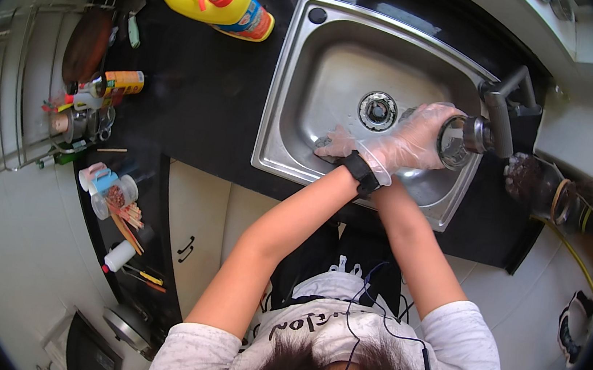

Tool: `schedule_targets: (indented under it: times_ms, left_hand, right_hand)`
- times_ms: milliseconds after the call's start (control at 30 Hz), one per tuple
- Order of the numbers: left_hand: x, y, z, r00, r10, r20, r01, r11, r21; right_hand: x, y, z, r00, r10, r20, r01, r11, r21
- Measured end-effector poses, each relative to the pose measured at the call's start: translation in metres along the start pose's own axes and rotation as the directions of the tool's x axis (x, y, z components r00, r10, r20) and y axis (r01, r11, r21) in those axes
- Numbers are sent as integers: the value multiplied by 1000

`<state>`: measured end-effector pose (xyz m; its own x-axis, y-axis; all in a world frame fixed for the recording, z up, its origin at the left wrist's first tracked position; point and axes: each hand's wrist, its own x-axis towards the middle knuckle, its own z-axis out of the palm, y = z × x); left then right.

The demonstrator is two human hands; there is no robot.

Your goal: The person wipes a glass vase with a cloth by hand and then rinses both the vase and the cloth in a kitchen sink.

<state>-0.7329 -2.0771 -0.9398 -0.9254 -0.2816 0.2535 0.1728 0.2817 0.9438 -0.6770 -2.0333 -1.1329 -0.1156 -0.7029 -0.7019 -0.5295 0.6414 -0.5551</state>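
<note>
In the stainless steel sink (pixel 336 74), my left hand (pixel 420 136) wears a clear plastic glove and grips a clear glass jar (pixel 454 142). The jar's mouth is tilted toward the head of the grey tap (pixel 479 134). Whether water runs is hard to see. A black band (pixel 361 173) circles my left wrist. My arms cross, left over right. Beyond that crossing, my gloved right hand (pixel 338 143) is low near the sink's front wall, partly covered by the left wrist. Its fingers and anything in them are unclear. The round drain (pixel 378 111) lies behind both hands.
A yellow pump bottle (pixel 215 3) lies or stands left of the sink on the black counter (pixel 201 103). Farther left are a wire rack (pixel 22 88), a sauce bottle (pixel 121 83) and several cups. A dark glass jar (pixel 528 176) stands at right.
</note>
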Motion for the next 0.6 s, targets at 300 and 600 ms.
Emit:
schedule_targets:
  times_ms: [300,600]
  left_hand:
    - [-10,-6,5,995,-93,-36,91,994,-53]
    - [-28,-48,16,979,-81,-189,92,995,49]
  right_hand:
    - [-65,80,-9,985,114,-128,-43,889,456]
    - [-87,122,-21,902,315,-296,-102,821,562]
